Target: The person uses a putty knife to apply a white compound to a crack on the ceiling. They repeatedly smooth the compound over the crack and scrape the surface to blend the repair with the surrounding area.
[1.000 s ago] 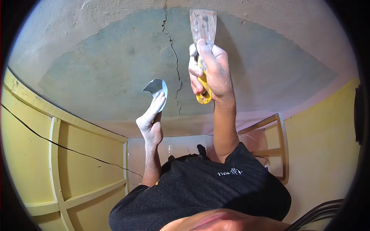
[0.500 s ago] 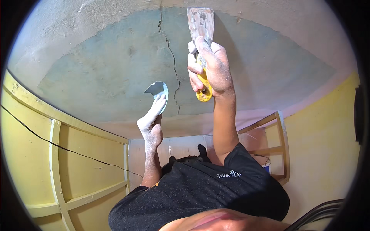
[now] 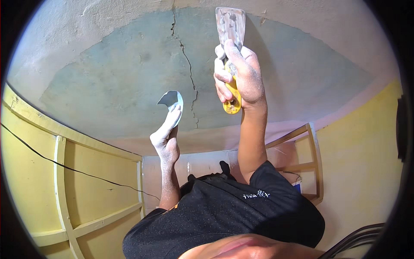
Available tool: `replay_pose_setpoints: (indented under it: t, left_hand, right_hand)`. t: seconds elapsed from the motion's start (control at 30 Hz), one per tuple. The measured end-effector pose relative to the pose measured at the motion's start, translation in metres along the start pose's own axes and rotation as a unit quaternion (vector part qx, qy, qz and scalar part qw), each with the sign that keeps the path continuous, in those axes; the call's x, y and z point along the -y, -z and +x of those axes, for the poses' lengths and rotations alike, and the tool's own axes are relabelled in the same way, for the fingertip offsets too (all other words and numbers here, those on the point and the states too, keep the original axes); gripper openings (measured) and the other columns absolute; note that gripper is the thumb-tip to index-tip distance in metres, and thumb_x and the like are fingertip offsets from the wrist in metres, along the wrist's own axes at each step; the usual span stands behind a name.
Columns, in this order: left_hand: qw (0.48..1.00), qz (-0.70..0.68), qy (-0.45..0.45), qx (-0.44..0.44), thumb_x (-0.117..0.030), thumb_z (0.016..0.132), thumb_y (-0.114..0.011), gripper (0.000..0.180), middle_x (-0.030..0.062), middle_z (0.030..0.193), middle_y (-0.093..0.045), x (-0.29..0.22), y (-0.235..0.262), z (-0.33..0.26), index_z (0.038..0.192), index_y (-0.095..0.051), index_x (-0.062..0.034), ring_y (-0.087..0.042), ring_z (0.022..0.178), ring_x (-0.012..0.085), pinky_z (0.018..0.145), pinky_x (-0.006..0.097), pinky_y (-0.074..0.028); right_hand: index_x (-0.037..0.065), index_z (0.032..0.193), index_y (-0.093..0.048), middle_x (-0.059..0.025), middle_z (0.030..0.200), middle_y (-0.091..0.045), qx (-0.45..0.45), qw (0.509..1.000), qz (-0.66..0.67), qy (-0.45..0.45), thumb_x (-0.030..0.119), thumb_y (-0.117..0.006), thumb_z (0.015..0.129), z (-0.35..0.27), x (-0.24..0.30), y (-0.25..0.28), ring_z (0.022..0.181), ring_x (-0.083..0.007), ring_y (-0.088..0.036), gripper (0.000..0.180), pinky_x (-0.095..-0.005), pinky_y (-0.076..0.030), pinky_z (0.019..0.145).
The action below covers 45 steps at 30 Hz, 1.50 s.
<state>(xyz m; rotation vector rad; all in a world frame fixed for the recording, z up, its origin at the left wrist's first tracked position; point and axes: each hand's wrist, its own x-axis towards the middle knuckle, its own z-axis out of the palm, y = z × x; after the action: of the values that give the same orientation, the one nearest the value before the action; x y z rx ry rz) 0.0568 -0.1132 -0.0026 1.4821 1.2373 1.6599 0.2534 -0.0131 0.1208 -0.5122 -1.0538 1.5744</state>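
Note:
My right hand [image 3: 243,80] is closed round the yellow handle of a putty knife [image 3: 230,26]. Its wide, worn metal blade points up, streaked with whitish residue, in front of a plastered surface [image 3: 133,73]. Whether the blade touches that surface, I cannot tell. Lower and to the left, my left hand [image 3: 167,131] pinches a thin, curled, pale-blue sheet [image 3: 174,100] with an uneven edge. White dust coats both hands. A jagged dark crack [image 3: 188,64] runs down the surface between the hands, through a large grey-blue patch bordered by rough, paler plaster.
Yellow panels with battens [image 3: 60,181] stand at the left, crossed by a thin dark cable [image 3: 86,171]. To the right, a wooden frame [image 3: 317,164] leans out beside a yellow wall [image 3: 358,172]. Black cables [image 3: 358,237] lie at the lower right corner.
My right hand and the putty knife have shifted slightly right in the picture. My left hand with the curled sheet has shifted slightly left. Both grips are the same.

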Motion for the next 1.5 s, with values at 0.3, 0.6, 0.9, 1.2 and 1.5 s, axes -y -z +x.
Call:
replay_pose_setpoints:
  t: [0.3,0.6,0.9,1.2,1.5]
  left_hand:
    - [1.0,0.01,-0.012,0.019,0.027,0.079,-0.041,0.058,0.0177,0.128,-0.067,0.006,0.002,0.004,0.125,-0.067,0.002,-0.055,0.131,0.0289,0.114,0.038,-0.036]
    - [1.0,0.011,-0.01,0.014,0.024,0.07,-0.03,0.068,0.0191,0.128,-0.066,0.006,0.001,0.005,0.125,-0.065,0.0059,-0.056,0.13,0.029,0.116,0.04,-0.034]
    - [0.999,-0.045,0.012,-0.011,0.027,0.073,-0.035,0.066,0.0191,0.129,-0.066,0.002,0.006,0.005,0.124,-0.068,0.0009,-0.054,0.133,0.0294,0.115,0.04,-0.036]
    - [1.0,-0.028,-0.001,0.003,0.014,0.067,-0.032,0.068,0.0242,0.131,-0.063,0.007,0.019,0.006,0.127,-0.063,0.0091,-0.052,0.134,0.0325,0.115,0.041,-0.034]
    - [0.999,0.02,-0.025,-0.013,0.026,0.074,-0.04,0.063,0.0173,0.126,-0.068,-0.003,0.015,0.001,0.123,-0.069,-0.0008,-0.056,0.131,0.0287,0.115,0.04,-0.037]
  right_hand:
    - [0.004,0.09,-0.049,-0.0035,0.055,-0.047,-0.008,1.0,-0.013,-0.01,0.035,-0.046,0.106,0.001,-0.006,-0.009,0.033,-0.0146,-0.047,0.035,-0.0284,-0.041,0.033]
    - [0.006,0.093,-0.05,-0.0025,0.055,-0.044,-0.024,0.999,-0.045,0.008,0.038,-0.047,0.106,0.006,-0.007,-0.023,0.032,-0.0129,-0.042,0.034,-0.0285,-0.04,0.032]
    - [0.002,0.089,-0.05,-0.0033,0.055,-0.046,-0.013,0.999,-0.033,-0.006,0.034,-0.045,0.106,0.009,-0.01,-0.021,0.034,-0.0144,-0.047,0.036,-0.028,-0.04,0.033]
    - [0.002,0.091,-0.05,-0.0035,0.055,-0.047,0.004,0.999,-0.033,-0.003,0.034,-0.046,0.106,0.022,-0.012,-0.033,0.034,-0.0146,-0.048,0.035,-0.0288,-0.041,0.034]
    - [0.003,0.091,-0.05,-0.0031,0.055,-0.046,0.003,1.0,-0.022,-0.002,0.034,-0.046,0.106,0.014,-0.007,-0.022,0.034,-0.0146,-0.047,0.035,-0.0295,-0.041,0.034]
